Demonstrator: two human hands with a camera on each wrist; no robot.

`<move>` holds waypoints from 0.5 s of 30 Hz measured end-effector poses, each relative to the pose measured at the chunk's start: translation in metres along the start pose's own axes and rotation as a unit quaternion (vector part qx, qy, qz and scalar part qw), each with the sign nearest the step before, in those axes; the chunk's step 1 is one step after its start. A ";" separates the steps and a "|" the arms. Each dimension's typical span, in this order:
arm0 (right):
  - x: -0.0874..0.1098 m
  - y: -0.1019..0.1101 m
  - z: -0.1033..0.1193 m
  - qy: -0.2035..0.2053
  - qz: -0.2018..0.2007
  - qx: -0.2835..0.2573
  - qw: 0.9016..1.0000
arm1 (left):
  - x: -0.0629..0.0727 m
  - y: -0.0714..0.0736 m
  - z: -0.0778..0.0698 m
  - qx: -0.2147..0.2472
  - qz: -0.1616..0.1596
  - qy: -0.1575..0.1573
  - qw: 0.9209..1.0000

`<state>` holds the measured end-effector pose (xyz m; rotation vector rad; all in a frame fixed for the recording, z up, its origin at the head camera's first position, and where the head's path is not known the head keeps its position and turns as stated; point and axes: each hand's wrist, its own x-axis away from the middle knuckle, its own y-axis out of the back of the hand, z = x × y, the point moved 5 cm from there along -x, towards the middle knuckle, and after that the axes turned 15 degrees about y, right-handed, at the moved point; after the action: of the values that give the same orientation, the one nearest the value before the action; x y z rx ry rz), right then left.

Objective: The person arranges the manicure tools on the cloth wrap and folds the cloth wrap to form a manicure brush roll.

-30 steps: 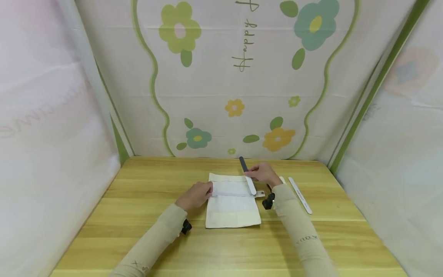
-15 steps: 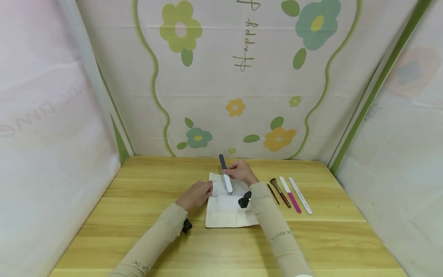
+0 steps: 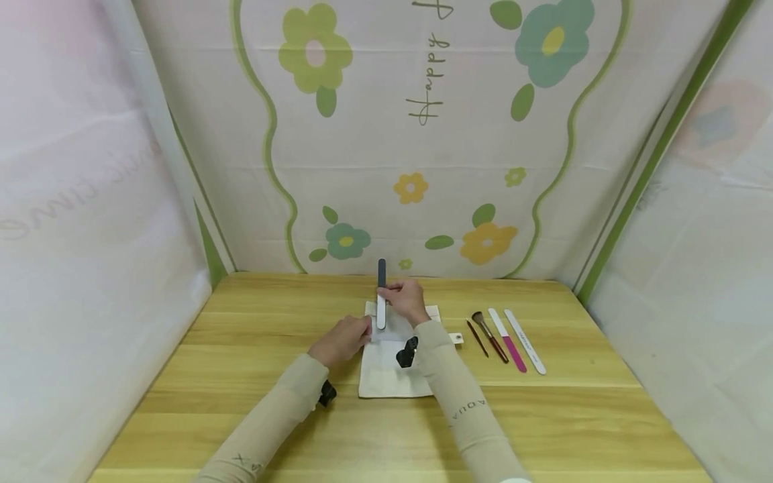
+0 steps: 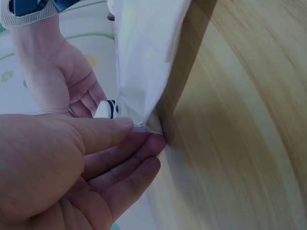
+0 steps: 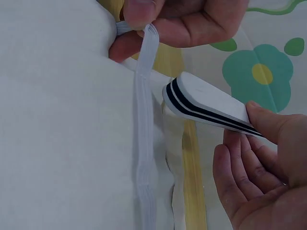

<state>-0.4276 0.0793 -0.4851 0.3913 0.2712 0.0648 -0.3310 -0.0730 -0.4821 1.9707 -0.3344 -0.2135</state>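
A white cloth roll-up case [image 3: 386,379] lies unfolded on the table, with a white elastic band [image 5: 145,143] running across it. At the case's left edge my left hand [image 3: 343,339] pinches that band between thumb and fingertips, lifting it into a small loop in the right wrist view. My right hand [image 3: 407,302] grips a nail file [image 3: 381,312], dark grey at its far end and white at its near end. Black and white layers show along the file's side in the right wrist view. Its near tip is held over the case, close to the raised band.
Right of the case lie a thin dark stick [image 3: 477,337], a makeup brush [image 3: 490,337], a pink-and-white nail file [image 3: 507,340] and a white nail file [image 3: 525,342]. A snap tab [image 3: 457,338] sticks out from the case. A printed cloth wall [image 3: 362,147] rises behind the table [image 3: 241,382].
My right hand has carried the nail file leftward across the case to near my left hand, and the file has turned nearly straight. My left hand stays put on the elastic band.
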 end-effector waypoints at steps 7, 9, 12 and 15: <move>0.003 -0.011 -0.004 0.008 0.011 -0.001 1.000 | 0.003 0.005 -0.002 0.031 -0.008 -0.003 0.999; 0.005 -0.014 -0.007 0.010 0.017 0.002 1.000 | 0.003 0.005 -0.001 0.040 -0.006 0.002 0.999; 0.007 -0.017 -0.010 0.008 0.021 0.007 1.000 | 0.001 0.003 0.002 0.047 0.004 0.021 0.999; 0.009 -0.018 -0.013 0.001 0.027 0.014 1.000 | 0.000 0.001 0.004 0.050 0.012 0.035 0.998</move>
<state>-0.4219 0.0681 -0.5059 0.4266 0.2638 0.1154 -0.3329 -0.0770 -0.4830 2.0663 -0.3283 -0.1152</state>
